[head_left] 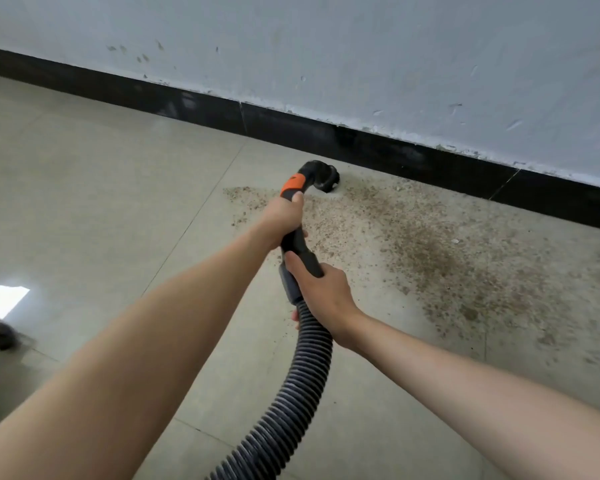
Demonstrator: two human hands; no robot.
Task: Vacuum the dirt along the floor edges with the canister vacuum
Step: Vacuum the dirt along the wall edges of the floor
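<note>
With my left hand (284,216) gripping the handle (293,188) and my right hand (326,292) gripping the hose (302,372), the nozzle (326,178) sits at the far baseboard (430,161); a fast rightward sweep risks scattering the dirt (430,251).

A single head-worn wide-angle view looks forward and steeply down from the person's standing height, along both outstretched forearms. It faces the tiled floor (94,174) where it meets the black skirting board (378,150), which slants from far left to near right beneath the wall (326,46).
</note>
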